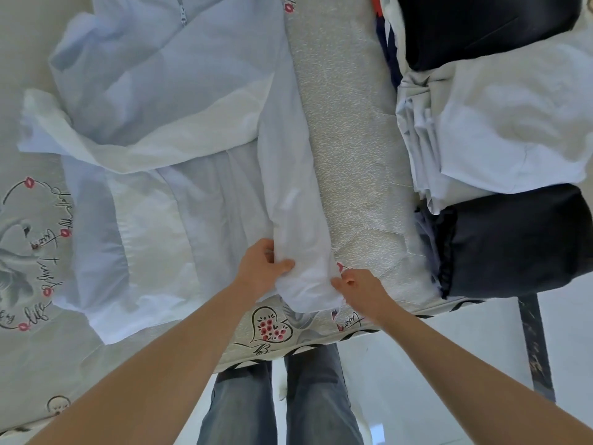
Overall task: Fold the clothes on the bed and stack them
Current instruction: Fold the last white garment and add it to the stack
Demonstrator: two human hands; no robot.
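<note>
The bed [349, 130], covered by a printed sheet, stands on a pale tiled floor [475, 348] and carries a white garment [167, 130] spread flat on its left side. The left hand [261, 268] and right hand [361, 289] each pinch the near end of the garment's long right-hand fold, close to the bed edge. A stack [500, 130] of white and dark folded clothes lies at the right, well apart from the garment.

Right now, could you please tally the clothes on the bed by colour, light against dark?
Light: 2, the garment both hands grip, left and right, and the folded light piece.
Dark: 2, the far one and the near one.
Total: 4 that I can tell apart.
</note>
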